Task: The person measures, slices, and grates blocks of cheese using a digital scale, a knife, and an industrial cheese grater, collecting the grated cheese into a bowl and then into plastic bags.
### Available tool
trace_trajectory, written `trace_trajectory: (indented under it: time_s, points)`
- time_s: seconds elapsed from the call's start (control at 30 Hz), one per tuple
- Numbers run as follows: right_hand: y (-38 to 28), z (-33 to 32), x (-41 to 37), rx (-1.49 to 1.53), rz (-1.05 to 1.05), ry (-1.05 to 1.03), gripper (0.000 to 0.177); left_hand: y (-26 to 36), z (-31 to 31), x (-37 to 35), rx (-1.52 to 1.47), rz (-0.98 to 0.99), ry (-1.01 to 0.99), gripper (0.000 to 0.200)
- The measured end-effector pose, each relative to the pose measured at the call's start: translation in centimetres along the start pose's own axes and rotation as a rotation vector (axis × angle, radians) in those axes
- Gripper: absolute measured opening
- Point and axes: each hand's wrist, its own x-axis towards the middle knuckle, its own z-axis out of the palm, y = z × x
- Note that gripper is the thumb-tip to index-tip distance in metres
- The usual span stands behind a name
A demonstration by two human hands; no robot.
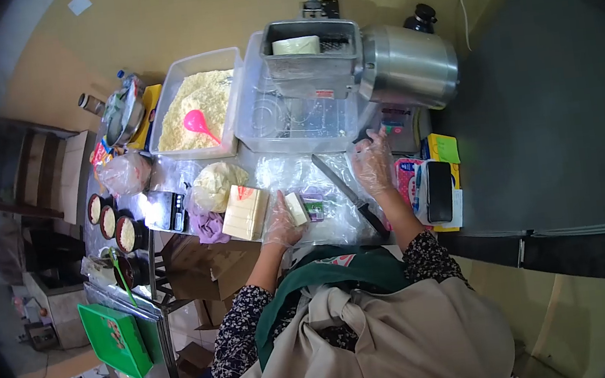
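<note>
My left hand point(283, 222), in a clear plastic glove, has its fingers round a small pale block point(296, 209) at the table's front edge. A large pale block point(245, 212) stands just left of it. My right hand point(373, 162), also gloved, is raised near the front of the metal machine point(408, 65), its fingers apart and holding nothing. A long knife point(349, 193) with a black handle lies between my hands on clear plastic sheeting. Another pale block point(296, 46) sits in the machine's hopper, above a clear tub point(295, 126).
A tub of grated pale food point(197, 115) with a pink scoop point(199, 124) stands at the back left. Nearer are a bagged pale lump point(220, 186), a scale point(165, 210) and small brown pots point(125, 234). On the right lies a phone point(438, 191).
</note>
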Motion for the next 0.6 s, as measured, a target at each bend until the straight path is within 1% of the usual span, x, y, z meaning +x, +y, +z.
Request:
trace_trajectory:
  time_s: [0.07,0.1,0.13,0.17,0.2,0.23,0.27,0.3,0.33,0.37,0.4,0.5,0.57,0.6]
  points:
    - [0.5,0.7,-0.2,-0.001,-0.053,0.080,0.023,-0.8,0.9,0.4,0.027,0.011,0.072,0.115]
    - [0.6,0.9,0.0,-0.015,-0.057,0.095,0.023,-0.6,0.7,0.0,0.057,-0.016,0.078,0.115]
    - [0.7,1.0,0.1,-0.017,-0.077,0.108,0.023,-1.4,1.6,0.2,0.053,0.046,0.157,0.116]
    - [0.3,0.3,0.4,-0.087,-0.113,0.109,0.023,-1.2,1.1,-0.2,-0.053,0.014,0.122,0.116]
    - [-0.2,-0.3,0.4,-0.151,-0.102,0.045,0.022,-1.4,1.3,0.0,-0.138,-0.021,0.078,0.116]
    - [-0.4,-0.3,0.6,-0.106,-0.081,0.057,0.021,-0.7,0.3,-0.5,-0.173,-0.054,0.037,0.116]
    - [-0.6,-0.6,1.0,-0.099,0.054,-0.090,0.021,-0.8,0.9,-0.6,-0.110,0.005,0.166,0.117]
    - [-0.4,-0.2,0.8,-0.118,0.012,-0.009,0.017,-0.4,0.2,-0.8,-0.103,-0.032,0.086,0.117]
    - [1.2,0.3,0.8,-0.073,-0.117,0.014,0.017,-0.4,0.4,-0.8,-0.118,-0.029,0.109,0.117]
    - [1.9,1.3,0.8,-0.077,-0.177,0.113,0.017,-0.7,0.6,-0.5,-0.131,-0.013,0.100,0.116]
    - [2.2,1.5,0.9,-0.063,-0.216,0.115,0.017,-0.7,0.4,-0.6,-0.145,-0.029,0.135,0.116]
    - [1.5,-0.7,1.6,-0.073,-0.260,0.125,0.019,-0.4,0.2,-1.0,-0.159,-0.018,0.110,0.113]
    - [-0.5,-5.0,3.1,-0.025,-0.089,-0.353,0.024,-0.5,0.4,-0.7,-0.162,-0.009,0.116,0.113]
    - [-0.5,-6.6,4.5,-0.030,-0.102,-0.347,0.024,-0.5,0.5,-0.6,-0.158,-0.003,0.108,0.114]
